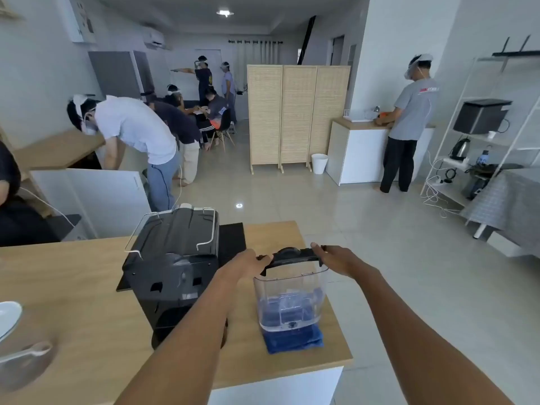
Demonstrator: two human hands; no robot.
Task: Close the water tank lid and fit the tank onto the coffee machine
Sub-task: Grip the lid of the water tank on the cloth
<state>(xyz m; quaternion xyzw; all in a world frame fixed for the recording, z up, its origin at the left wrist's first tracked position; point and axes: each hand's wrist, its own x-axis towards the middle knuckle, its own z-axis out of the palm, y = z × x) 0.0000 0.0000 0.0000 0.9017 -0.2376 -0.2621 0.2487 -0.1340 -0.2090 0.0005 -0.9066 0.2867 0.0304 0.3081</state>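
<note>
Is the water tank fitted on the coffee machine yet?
No. The water tank stands upright on a blue cloth, apart from the coffee machine. Left hand and right hand grip its black lid.

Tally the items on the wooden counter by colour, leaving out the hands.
Black: 2 (coffee machine, mat behind it)
Clear with black lid: 1 (water tank)
Blue: 1 (cloth under the tank)
White: 2 (dish, spoon at the left edge)
Total: 6
</note>
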